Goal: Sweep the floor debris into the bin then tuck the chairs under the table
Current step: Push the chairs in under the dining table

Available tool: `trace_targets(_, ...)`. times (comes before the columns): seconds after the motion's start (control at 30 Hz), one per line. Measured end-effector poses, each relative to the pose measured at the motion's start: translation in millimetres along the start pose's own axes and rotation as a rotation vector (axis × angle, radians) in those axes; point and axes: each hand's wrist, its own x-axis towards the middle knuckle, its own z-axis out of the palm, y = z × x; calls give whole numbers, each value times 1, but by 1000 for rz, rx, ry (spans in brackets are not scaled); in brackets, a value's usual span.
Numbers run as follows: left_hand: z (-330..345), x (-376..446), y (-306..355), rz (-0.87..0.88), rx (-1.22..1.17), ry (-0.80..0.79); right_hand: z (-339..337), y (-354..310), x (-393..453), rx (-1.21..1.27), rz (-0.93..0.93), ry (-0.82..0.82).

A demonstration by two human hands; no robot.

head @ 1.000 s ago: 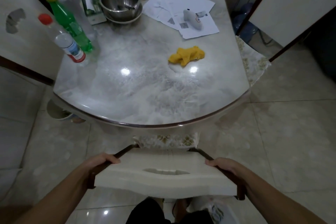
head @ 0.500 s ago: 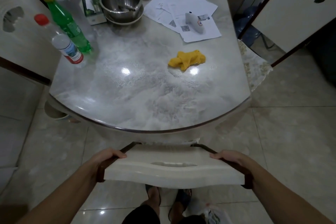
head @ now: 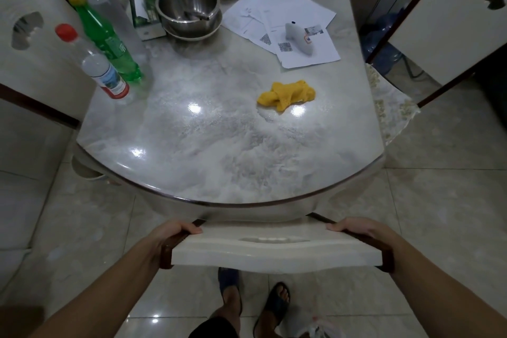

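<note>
A cream chair (head: 274, 251) with a dark wooden frame stands at the near edge of the marble table (head: 219, 151). Its seat is hidden under the tabletop and only the backrest top shows. My left hand (head: 172, 233) grips the backrest's left corner, and my right hand (head: 359, 229) grips its right corner. A second cream chair (head: 30, 44) stands at the table's left side, a third chair (head: 450, 16) at the right, angled away with its patterned seat (head: 389, 107) partly out.
On the table are three bottles (head: 104, 44), a steel bowl (head: 189, 5), papers (head: 285, 25) with a grey device, and a yellow cloth (head: 288, 93). My sandalled feet (head: 252, 302) stand on glossy tiles. A plastic bag (head: 318, 329) lies by my right foot.
The chair has slid forward toward the table, its patterned seat going out of sight under the tabletop. I have stepped forward with it, both hands still on the backrest.
</note>
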Motion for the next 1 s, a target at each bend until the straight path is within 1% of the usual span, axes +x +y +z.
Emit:
trace_targets(0.2, -7, -3, 8, 21, 54, 19, 7, 0, 9, 26, 18, -47)
trace_targets(0.43, -22, 7, 5, 13, 97, 36, 7, 0, 5, 20, 20, -54)
trace_targets(0.6, -36, 26, 2, -12, 99, -14, 6, 3, 7, -3, 2, -54)
trace_targets(0.73, -25, 8, 4, -19, 83, -31, 5, 6, 9, -6, -7, -24)
trace_targets(0.87, -5, -17, 5, 33, 50, -23, 3, 1, 10, -71, -4, -21)
trace_targets(1.0, 13, -32, 6, 98, 29, 47, -2, -3, 13, -63, 8, -46)
